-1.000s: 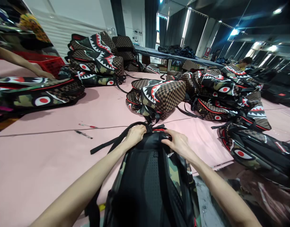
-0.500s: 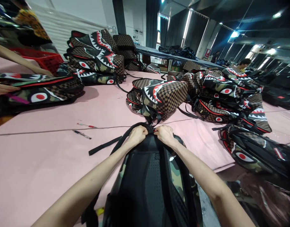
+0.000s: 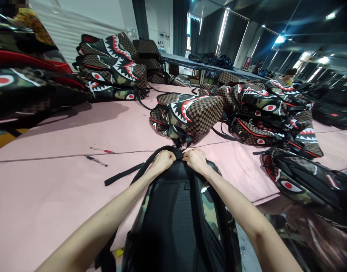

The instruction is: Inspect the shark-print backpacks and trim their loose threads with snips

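A backpack (image 3: 176,215) lies in front of me with its black padded back panel facing up and camouflage print along its side. Its far end is pinched by my left hand (image 3: 164,160), left of the middle, beside a black shoulder strap. Close by on the right, my right hand (image 3: 195,160) is closed on the same edge. Between the hands is a small gap where the straps meet the bag. The fingertips are mostly hidden under the knuckles. Just beyond lies a checkered backpack with a shark-mouth print (image 3: 194,113).
Two pens, one red (image 3: 101,150) and one black (image 3: 96,161), lie on the pink table cover (image 3: 43,196). Stacked backpacks (image 3: 111,68) stand at the back left, more backpacks (image 3: 264,102) to the right. Another backpack (image 3: 306,181) lies at the right edge.
At the left, the co-worker's backpack has been lifted and turned, and the co-worker's hands are out of sight. My own hands stay on the backpack's edge, hardly moved.
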